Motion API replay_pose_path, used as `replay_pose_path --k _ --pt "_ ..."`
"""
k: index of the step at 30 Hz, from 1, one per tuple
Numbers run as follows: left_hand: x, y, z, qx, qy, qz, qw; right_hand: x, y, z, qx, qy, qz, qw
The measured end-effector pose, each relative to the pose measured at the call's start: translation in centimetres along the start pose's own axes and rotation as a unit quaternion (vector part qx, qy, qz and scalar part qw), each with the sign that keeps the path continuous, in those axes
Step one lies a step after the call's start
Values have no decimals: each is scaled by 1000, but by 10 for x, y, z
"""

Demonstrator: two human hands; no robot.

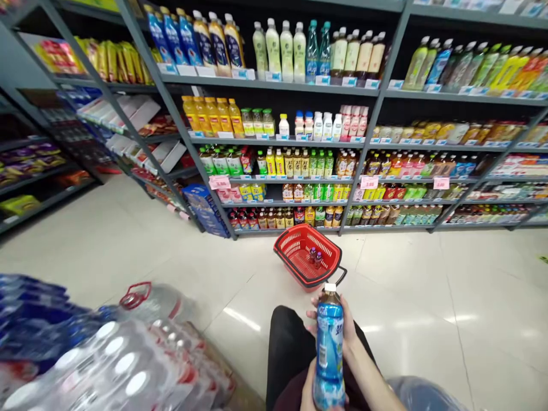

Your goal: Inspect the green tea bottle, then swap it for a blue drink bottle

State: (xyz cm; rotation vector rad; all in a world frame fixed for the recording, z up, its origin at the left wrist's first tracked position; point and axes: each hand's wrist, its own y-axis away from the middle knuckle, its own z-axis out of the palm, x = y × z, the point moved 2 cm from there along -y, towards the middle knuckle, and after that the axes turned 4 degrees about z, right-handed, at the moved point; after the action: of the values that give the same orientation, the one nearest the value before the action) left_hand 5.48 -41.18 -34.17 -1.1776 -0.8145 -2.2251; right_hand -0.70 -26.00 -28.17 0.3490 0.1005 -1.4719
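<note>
One white-capped, blue-labelled bottle [329,348] is held by left fingers [309,385] and right fingers [346,319]; one red basket [295,262], containing two small purple-capped bottles [317,261], stands on pale floor [406,297]; grey shelving [172,108] carries assorted bottled drinks [200,117]; shrink-wrapped packs of clear bottles [128,365] occupy the lower left.

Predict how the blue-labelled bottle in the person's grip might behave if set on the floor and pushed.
The blue-labelled bottle would probably tip easily when upright, being tall and narrow. On its side, it may well roll, since its body looks round. The glossy floor could let it slide.
</note>
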Motion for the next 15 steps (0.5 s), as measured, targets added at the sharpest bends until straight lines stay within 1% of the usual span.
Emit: replay_pose_path --k 2,6,11,15 --pt "3 9 3 -35 22 11 999 0 0 -4 -19 -29 19 999" --pt "5 19 1 -25 -44 -39 998 -6 2 -10 -38 -47 27 998" --pt "6 17 -1 -16 -85 -23 996 -12 7 -19 -41 -22 28 999" --pt "10 16 1 -14 -98 -16 995 -14 9 -18 -36 6 21 999"
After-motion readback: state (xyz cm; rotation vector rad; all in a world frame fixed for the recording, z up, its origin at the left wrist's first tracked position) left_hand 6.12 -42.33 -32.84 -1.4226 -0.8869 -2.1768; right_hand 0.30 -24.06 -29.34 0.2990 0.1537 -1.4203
